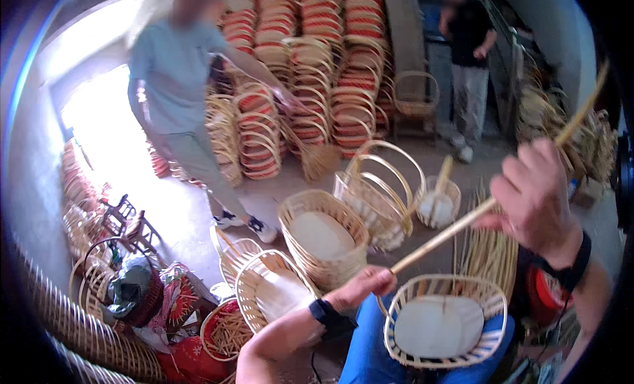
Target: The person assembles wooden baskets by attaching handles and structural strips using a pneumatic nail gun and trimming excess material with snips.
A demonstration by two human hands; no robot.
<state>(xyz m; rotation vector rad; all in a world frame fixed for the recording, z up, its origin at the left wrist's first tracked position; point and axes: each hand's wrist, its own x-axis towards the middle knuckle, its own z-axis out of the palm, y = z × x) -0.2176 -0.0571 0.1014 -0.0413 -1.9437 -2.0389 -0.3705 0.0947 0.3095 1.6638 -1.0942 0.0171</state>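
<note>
A long pale strip of bamboo or cane (444, 237) slants across the front, rising to the right. My left hand (370, 283) is closed round its lower end, just beside the rim of an oval woven basket (391, 324). Higher up, my right hand (536, 194) grips the same strip, and its far end sticks out above the fist. The basket rests on my blue-trousered lap. It has a flat whitish base and no handle that I can make out. Whether the strip's lower end touches the basket is hidden by my left hand.
Stacked handleless baskets (360, 229) stand ahead, with handled baskets (383, 176) beyond. A bundle of strips (487, 258) lies near my right arm; a bowl of short sticks (228, 331) is at left. A person with a broom (318, 161) stands before tall basket stacks; another stands farther back.
</note>
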